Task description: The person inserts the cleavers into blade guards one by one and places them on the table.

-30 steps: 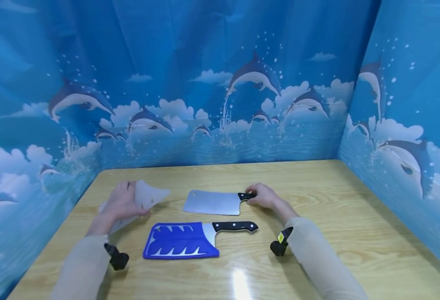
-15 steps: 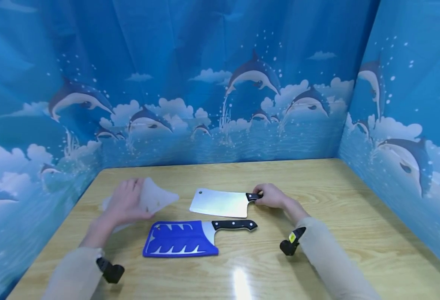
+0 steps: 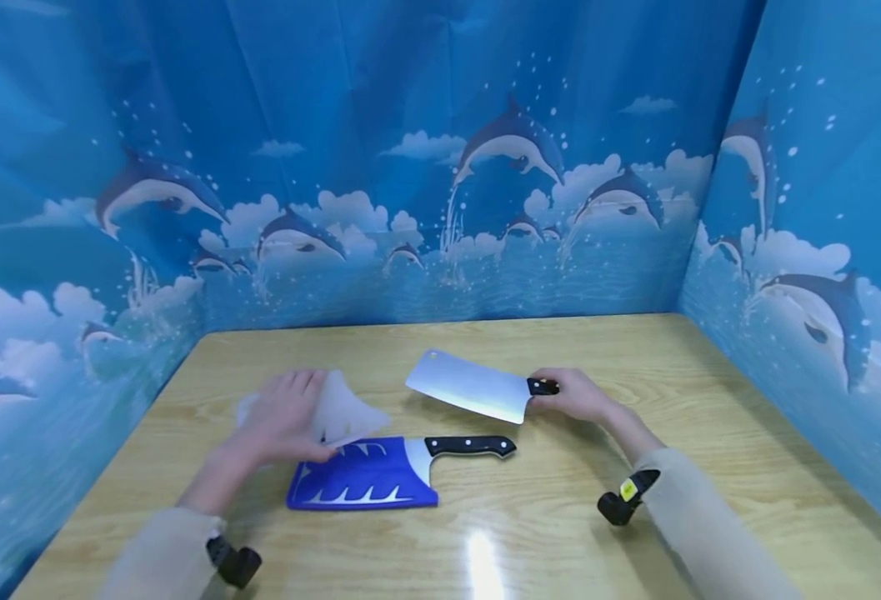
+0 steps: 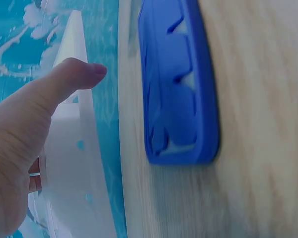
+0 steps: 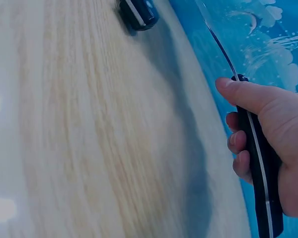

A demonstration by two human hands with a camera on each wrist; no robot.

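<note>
In the head view my right hand point(image 3: 571, 396) grips a cleaver point(image 3: 473, 387) by its black riveted handle. The bare steel blade is tilted over the table and points left. The right wrist view shows thumb and fingers curled round the handle point(image 5: 260, 173). My left hand point(image 3: 284, 423) holds a translucent white blade cover point(image 3: 347, 412) with small cutouts, thumb on the near side; the palm hides part of it. Below it lies a second cleaver point(image 3: 470, 447), its blade inside a blue blade cover point(image 3: 365, 483). In the head view the white cover overlaps the blue one's upper edge.
Everything is over a light wood-grain table point(image 3: 545, 517). A blue curtain point(image 3: 410, 125) printed with dolphins stands behind it and along its sides. Dark wrist cameras hang under both sleeves.
My right hand has moved right and raised the cleaver's blade off the table. The left hand has carried the white blade cover rightward, toward the blue one.
</note>
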